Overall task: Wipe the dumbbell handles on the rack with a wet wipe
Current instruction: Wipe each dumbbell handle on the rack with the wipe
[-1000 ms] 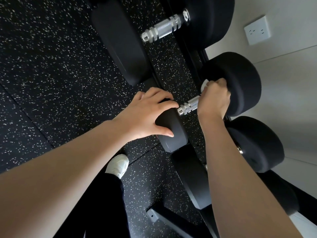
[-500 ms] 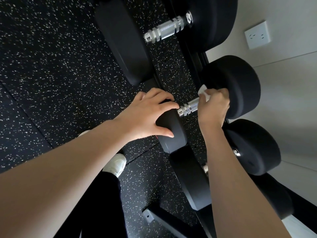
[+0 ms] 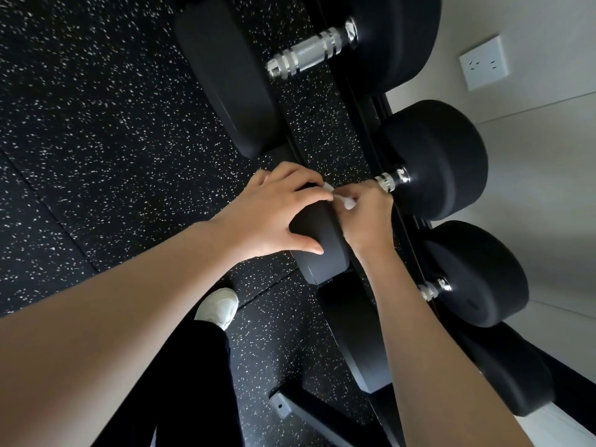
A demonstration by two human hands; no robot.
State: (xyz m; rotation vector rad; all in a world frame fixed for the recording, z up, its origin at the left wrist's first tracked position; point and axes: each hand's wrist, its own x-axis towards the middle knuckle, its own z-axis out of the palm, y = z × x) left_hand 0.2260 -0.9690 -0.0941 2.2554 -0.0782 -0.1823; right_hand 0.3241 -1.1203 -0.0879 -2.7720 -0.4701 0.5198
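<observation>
The left grip (image 3: pixel 283 214) lies over the near head of the middle dumbbell (image 3: pixel 324 253) on the rack (image 3: pixel 374 101), fingers curled across the top and thumb pressed to the side, so it holds that head; the right grip (image 3: pixel 364 217) is closed round the near end of the handle (image 3: pixel 387 182), with the white wet wipe (image 3: pixel 346 201) bunched under its fingers. Only scraps of the wipe show between the two grips; how far it wraps the bar cannot be made out. Most of the handle is hidden under the right grip; just its ridged far end shows, beside the far head.

The dumbbell above (image 3: pixel 309 56) has its whole silver bar in view, though its far head is cut off by the top edge; on the dumbbell below (image 3: pixel 477 275) the right forearm covers all but a stub of the bar. A wall socket (image 3: pixel 483 62) sits on the pale wall; a white shoe (image 3: pixel 219 306) stands on the speckled floor (image 3: pixel 96 124), half hidden by the left forearm.
</observation>
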